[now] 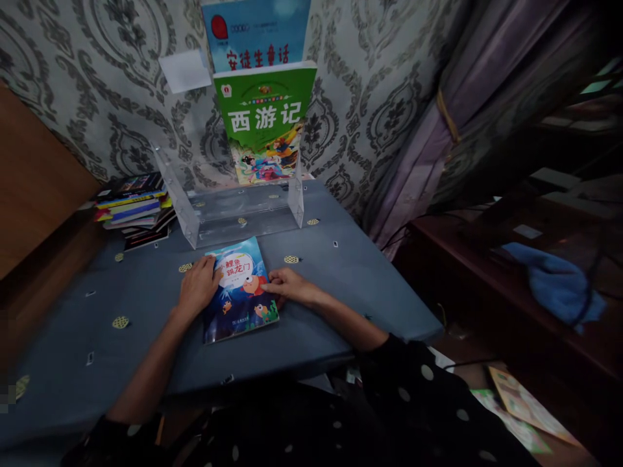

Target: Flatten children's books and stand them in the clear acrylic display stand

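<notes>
A blue picture book [242, 292] with red Chinese lettering and orange fish on its cover lies closed on the cloth-covered table. At its left edge is my left hand [198, 285], gripping the side with the fingers closed and their tips at the cover. My right hand [292, 287] pinches the right edge, thumb on top; the other fingers are partly hidden under it. Just beyond the book stands a clear acrylic rack [253, 224]. A green book [267, 126] with white Chinese lettering stands upright in the rack, in front of a taller blue book [257, 32].
A stack of books [136, 204] sits at the table's back left, by a wooden panel [36, 149]. Patterned wallpaper and a tied purple curtain [433, 117] are behind. To the right, a blue cloth [555, 279] lies on a dark red surface, with papers on the floor below.
</notes>
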A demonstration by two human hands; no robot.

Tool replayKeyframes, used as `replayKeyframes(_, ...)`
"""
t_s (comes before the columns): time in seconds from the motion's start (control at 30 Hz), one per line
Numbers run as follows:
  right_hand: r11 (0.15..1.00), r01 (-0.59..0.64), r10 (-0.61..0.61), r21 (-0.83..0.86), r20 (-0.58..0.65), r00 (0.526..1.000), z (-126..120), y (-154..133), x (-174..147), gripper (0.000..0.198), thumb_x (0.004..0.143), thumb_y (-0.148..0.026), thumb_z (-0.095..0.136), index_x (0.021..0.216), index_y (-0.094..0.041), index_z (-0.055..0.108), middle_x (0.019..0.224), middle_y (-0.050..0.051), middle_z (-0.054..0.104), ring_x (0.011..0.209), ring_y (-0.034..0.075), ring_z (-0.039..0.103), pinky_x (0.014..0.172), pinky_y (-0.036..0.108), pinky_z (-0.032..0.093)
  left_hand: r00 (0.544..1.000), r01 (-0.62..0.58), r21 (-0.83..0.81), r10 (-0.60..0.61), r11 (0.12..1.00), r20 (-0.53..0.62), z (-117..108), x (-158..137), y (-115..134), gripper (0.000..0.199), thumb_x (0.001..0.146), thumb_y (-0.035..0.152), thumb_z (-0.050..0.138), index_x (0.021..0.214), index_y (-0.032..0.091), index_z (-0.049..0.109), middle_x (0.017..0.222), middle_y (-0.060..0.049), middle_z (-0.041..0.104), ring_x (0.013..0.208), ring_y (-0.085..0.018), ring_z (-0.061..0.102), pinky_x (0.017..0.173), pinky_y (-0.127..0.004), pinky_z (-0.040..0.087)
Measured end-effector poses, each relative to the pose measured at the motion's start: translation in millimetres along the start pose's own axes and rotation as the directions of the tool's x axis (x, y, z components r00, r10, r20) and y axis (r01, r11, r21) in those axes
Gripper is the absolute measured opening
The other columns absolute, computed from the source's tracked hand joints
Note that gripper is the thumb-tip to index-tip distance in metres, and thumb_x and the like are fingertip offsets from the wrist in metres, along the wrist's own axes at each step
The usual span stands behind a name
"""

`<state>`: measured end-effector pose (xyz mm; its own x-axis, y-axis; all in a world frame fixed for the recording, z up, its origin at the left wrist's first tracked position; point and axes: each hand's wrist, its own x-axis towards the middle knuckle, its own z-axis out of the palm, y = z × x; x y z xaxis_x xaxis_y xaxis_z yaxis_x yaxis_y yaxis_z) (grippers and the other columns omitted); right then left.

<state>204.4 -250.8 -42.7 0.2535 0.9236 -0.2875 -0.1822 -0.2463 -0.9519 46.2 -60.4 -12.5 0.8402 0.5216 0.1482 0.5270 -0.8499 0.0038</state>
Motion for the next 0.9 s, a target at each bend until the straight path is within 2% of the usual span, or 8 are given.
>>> replayKeyframes(0.1,0.995,0.007,-0.012,-0.097,-0.048,0.999,-5,-2,1,0.026,0.083,-0.035,0.074,0.079,-0.018,0.055,0.055,-0.004,0.064,0.043,0.011,0.061,0.043,0.02,0.051,1.0,-0.006,0.004,0.006,1.0,-0.009,5,1,-3,0.039,0.101,0.028,0.043,0.134,0.01,0.055,0.141,-0.018,0.057,0.126,-0.031,0.057,0.103,-0.043,0.047)
replayKeyframes(0.2,0.947,0.047,-0.099,-0.317,-0.151,0.984,-9,-8,4,0.011,0.089,-0.023,0.064,0.081,-0.018,0.058,0.056,-0.004,0.063,0.045,0.011,0.061,0.047,0.021,0.051,1.0,-0.019,0.0,0.019,1.0,-0.021,7,2,-4,0.037,0.101,0.026,0.044,0.133,0.013,0.055,0.141,-0.017,0.057,0.124,-0.03,0.059,0.101,-0.043,0.049)
replayKeyframes(0.27,0.844,0.1,-0.24,-0.526,-0.205,0.949,-9,-12,6,0.002,0.089,-0.019,0.062,0.088,-0.018,0.063,0.066,-0.001,0.068,0.057,0.013,0.066,0.058,0.023,0.053,0.999,-0.032,-0.002,0.032,0.999,-0.033,9,4,-4,0.036,0.1,0.025,0.043,0.132,0.014,0.056,0.14,-0.017,0.058,0.123,-0.03,0.06,0.101,-0.044,0.049)
replayKeyframes(0.37,0.602,0.165,-0.453,-0.781,-0.164,0.877,-3,-15,12,0.016,0.088,-0.017,0.064,0.103,-0.018,0.068,0.094,0.006,0.073,0.088,0.018,0.069,0.082,0.029,0.054,0.998,-0.036,0.004,0.036,0.999,-0.058,13,5,-4,0.036,0.1,0.025,0.043,0.132,0.013,0.056,0.14,-0.018,0.058,0.125,-0.03,0.058,0.103,-0.044,0.048)
replayKeyframes(0.43,0.473,0.185,-0.511,-0.861,-0.098,0.854,3,-13,17,0.023,0.088,-0.017,0.064,0.111,-0.015,0.067,0.112,0.011,0.069,0.105,0.022,0.065,0.094,0.034,0.051,0.997,-0.037,0.012,0.038,0.999,-0.072,16,6,-4,0.036,0.101,0.025,0.043,0.132,0.012,0.056,0.14,-0.018,0.058,0.127,-0.03,0.057,0.104,-0.043,0.048)
replayKeyframes(0.53,0.361,0.167,-0.531,-0.917,-0.055,0.846,12,-8,28,0.027,0.09,-0.019,0.062,0.116,-0.012,0.066,0.126,0.016,0.062,0.117,0.026,0.057,0.103,0.039,0.046,0.995,-0.053,0.011,0.054,0.999,-0.084,22,9,-5,0.037,0.101,0.024,0.041,0.132,0.011,0.056,0.14,-0.019,0.057,0.13,-0.03,0.056,0.107,-0.044,0.046)
replayKeyframes(0.73,0.3,0.144,-0.582,-0.943,-0.062,0.811,15,-1,52,0.029,0.093,-0.019,0.057,0.118,-0.01,0.066,0.13,0.019,0.058,0.121,0.029,0.051,0.106,0.045,0.045,0.988,-0.102,-0.035,0.097,0.994,-0.121,33,23,6,0.038,0.101,0.025,0.04,0.133,0.012,0.057,0.142,-0.017,0.057,0.133,-0.029,0.053,0.111,-0.043,0.044)
replayKeyframes(0.9,0.347,0.181,-0.632,-0.92,-0.087,0.77,7,3,70,0.034,0.093,-0.016,0.053,0.125,-0.012,0.063,0.136,0.018,0.057,0.127,0.027,0.049,0.111,0.045,0.041,0.967,-0.23,-0.122,0.213,0.965,-0.139,43,43,26,0.038,0.1,0.021,0.041,0.133,0.014,0.058,0.142,-0.014,0.059,0.136,-0.026,0.051,0.114,-0.042,0.041)
